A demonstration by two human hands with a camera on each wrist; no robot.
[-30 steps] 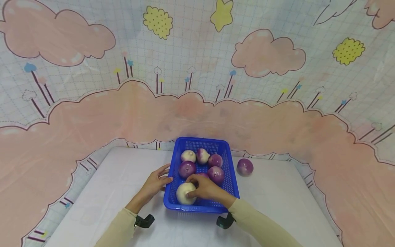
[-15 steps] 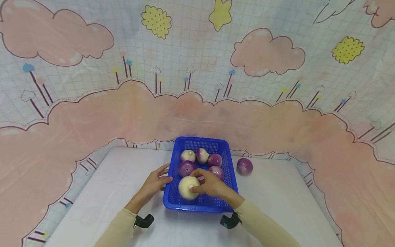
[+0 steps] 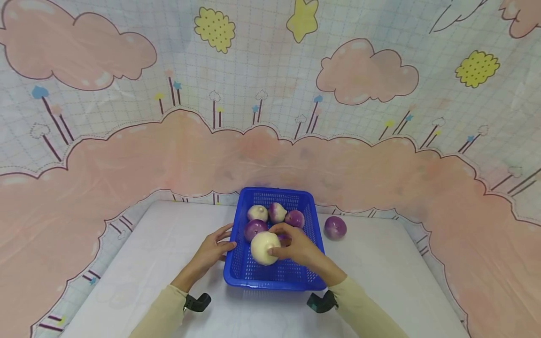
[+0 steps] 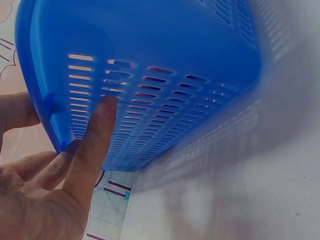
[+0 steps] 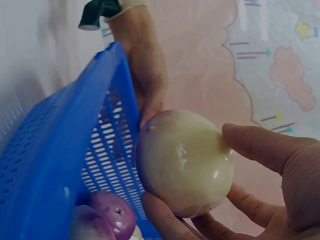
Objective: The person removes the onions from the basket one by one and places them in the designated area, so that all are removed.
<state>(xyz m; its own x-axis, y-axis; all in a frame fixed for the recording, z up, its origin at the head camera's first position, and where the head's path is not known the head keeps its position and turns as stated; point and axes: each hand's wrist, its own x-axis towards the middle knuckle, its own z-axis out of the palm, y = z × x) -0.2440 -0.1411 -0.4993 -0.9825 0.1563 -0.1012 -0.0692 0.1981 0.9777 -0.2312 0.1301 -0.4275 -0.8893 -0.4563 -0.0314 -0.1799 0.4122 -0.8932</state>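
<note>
My right hand [image 3: 297, 246] pinches a round whitish onion-like vegetable [image 3: 265, 248] between thumb and fingers, over the front half of the blue basket [image 3: 270, 285]. In the right wrist view the pale vegetable [image 5: 185, 162] sits in the fingertips of my right hand [image 5: 280, 185], above the basket's wall. My left hand [image 3: 211, 249] rests at the basket's left side, thumb over the rim; the left wrist view shows a finger of the left hand [image 4: 55, 190] laid along the slotted outer wall [image 4: 130, 30]. Several purple and white vegetables [image 3: 255, 230] lie in the basket, some partly hidden by my right hand.
One purple vegetable [image 3: 336, 228] lies on the white table [image 3: 372, 267], just right of the basket's back half. A patterned cloth [image 3: 262, 159] hangs behind the table. Dark devices [image 3: 197, 303] are worn at both wrists.
My right hand has lifted the whitish vegetable from the basket's front left and moved it up, back and to the right. The left hand stays at the basket's side.
</note>
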